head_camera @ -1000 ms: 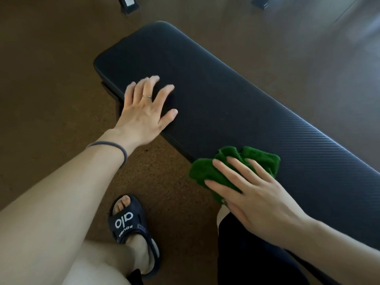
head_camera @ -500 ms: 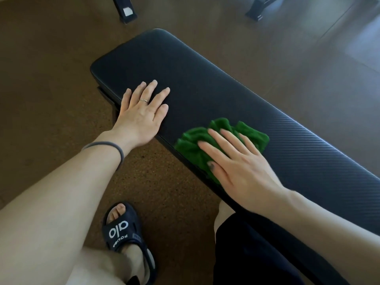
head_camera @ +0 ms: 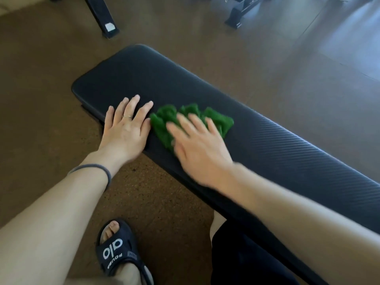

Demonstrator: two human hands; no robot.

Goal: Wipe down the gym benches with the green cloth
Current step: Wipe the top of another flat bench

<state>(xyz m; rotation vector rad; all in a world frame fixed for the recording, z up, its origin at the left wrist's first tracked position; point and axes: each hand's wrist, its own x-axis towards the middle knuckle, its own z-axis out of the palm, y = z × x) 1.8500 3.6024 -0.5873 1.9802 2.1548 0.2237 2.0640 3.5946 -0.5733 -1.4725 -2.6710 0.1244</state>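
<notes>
Long black padded bench (head_camera: 277,145) running from left of centre down to the right edge of the frame; rounded corners, smooth matte upholstery at the upper-left end, fine diagonal ribbed weave visible toward the right. Brown speckled cork-like floor (head_camera: 41,79) beneath and around, turning greyer and glossier in the upper right.

Green cloth (head_camera: 164,120) bunched and wrinkled, soft terry-like nap, lying on the bench top just left of frame centre, near the bench's near edge.

Right hand (head_camera: 197,145) laid palm-down over the cloth, fingers extended and slightly spread, pressing it flat against the pad rather than pinching it; outline blurred. Cloth folds showing beyond the fingertips and to either side of the hand.

Left hand (head_camera: 125,128) flat on the bench at the near edge, immediately left of the cloth, fingers extended and moderately splayed, holding nothing; thumb side just touching or nearly touching the cloth's left edge, cannot tell which. Thin ring (head_camera: 126,116) on one finger; grey elastic band (head_camera: 98,169) around the wrist.

Bottom centre: dark slide sandal (head_camera: 117,254) with white lettering, toes exposed, on the floor. Bottom right: dark fabric garment (head_camera: 246,262) below the bench. Top of frame: black metal equipment feet (head_camera: 102,17), one upper left, another upper right.
</notes>
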